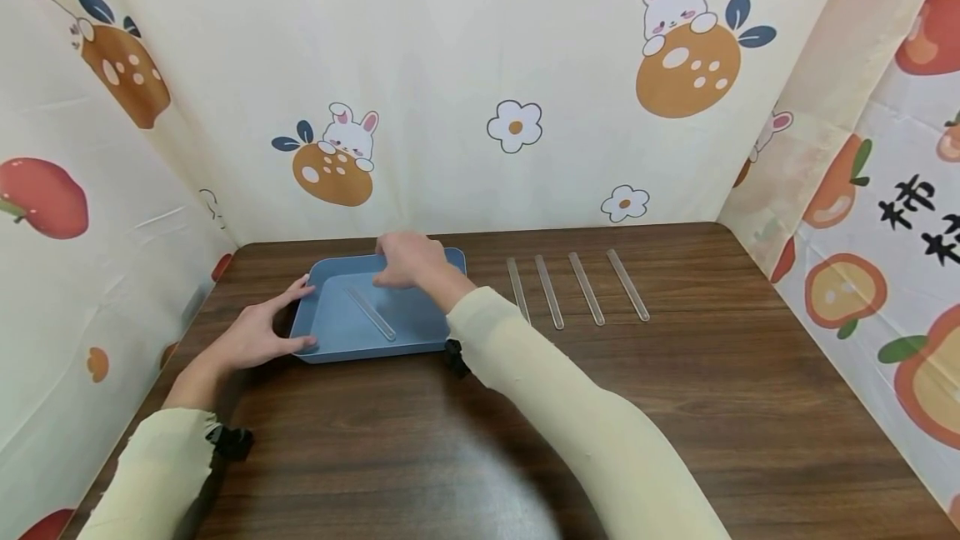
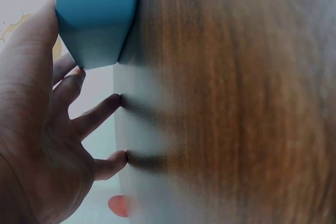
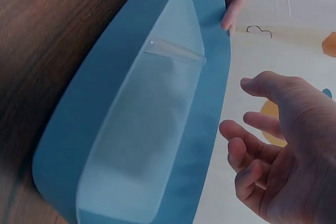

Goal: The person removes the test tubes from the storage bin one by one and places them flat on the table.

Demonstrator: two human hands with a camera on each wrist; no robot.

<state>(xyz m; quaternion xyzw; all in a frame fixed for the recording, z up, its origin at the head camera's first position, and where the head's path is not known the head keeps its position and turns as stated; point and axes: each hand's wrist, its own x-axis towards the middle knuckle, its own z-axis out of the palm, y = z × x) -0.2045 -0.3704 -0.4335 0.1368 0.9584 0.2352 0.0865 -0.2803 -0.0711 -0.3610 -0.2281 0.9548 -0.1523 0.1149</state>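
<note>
A blue rectangular tray [image 1: 420, 325] lies at the far left of the table with one slim clear test tube [image 1: 371, 315] in it, slanting across its floor. At the tray's left end, my left hand [image 1: 258, 333] spreads its thumb and fingers along the side; in the left wrist view two of its fingertips [image 2: 116, 99] meet the tabletop. My right hand [image 1: 411, 259] is over the tray's back edge. In the right wrist view its fingers [image 3: 236, 150] are loosely bent, with nothing between them and the thumb.
Several similar clear tubes [image 1: 585, 290] lie side by side to the right of the tray, on the brown wooden table [image 1: 712, 407]. A printed cloth [image 1: 450, 40] with rabbits and fruit rises behind the table and along both sides.
</note>
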